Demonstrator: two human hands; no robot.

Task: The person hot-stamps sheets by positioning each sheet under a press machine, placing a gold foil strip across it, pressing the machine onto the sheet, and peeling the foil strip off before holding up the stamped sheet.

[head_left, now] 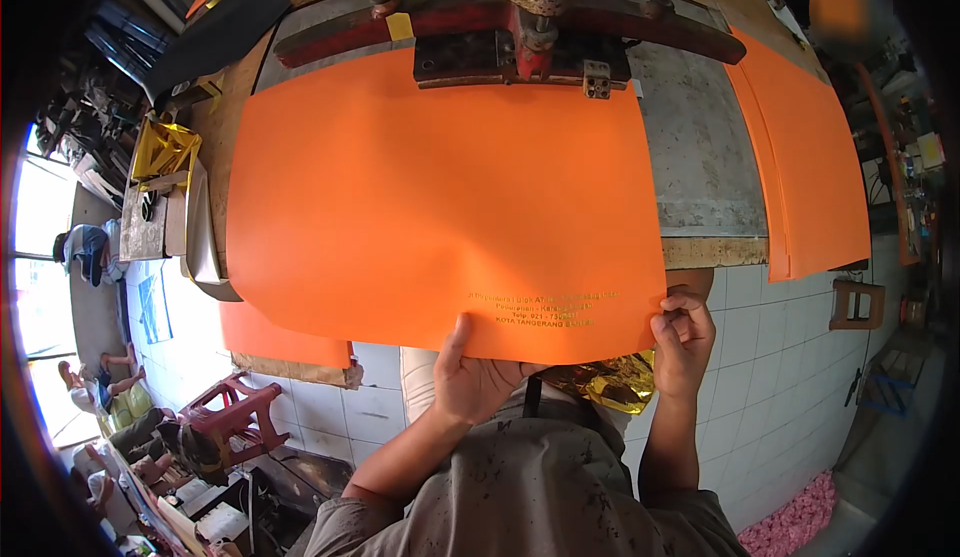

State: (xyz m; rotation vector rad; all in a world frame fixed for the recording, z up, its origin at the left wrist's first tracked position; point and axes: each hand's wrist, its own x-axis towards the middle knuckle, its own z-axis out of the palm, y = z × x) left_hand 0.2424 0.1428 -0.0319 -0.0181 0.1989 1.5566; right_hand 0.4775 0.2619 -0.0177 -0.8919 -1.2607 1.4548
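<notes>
A large orange cardstock sheet (420, 197) spans the middle of the view, its near edge in both my hands. Several lines of gold lettering (545, 307) show near that edge. My left hand (475, 382) grips the near edge, thumb on top and fingers underneath. At the near right corner, my right hand (685, 342) pinches the sheet between thumb and fingers. The sheet's far edge lies under the dark metal head of a press (520, 62). Crumpled gold foil (615, 382) shows below the sheet, between my hands.
A stack of orange sheets (805, 157) lies on the right of the worktable. The grey metal bed (700, 167) is beside my sheet. At left are a box of gold foil scraps (165, 152) and a red plastic stool (235, 412). People sit at the far left.
</notes>
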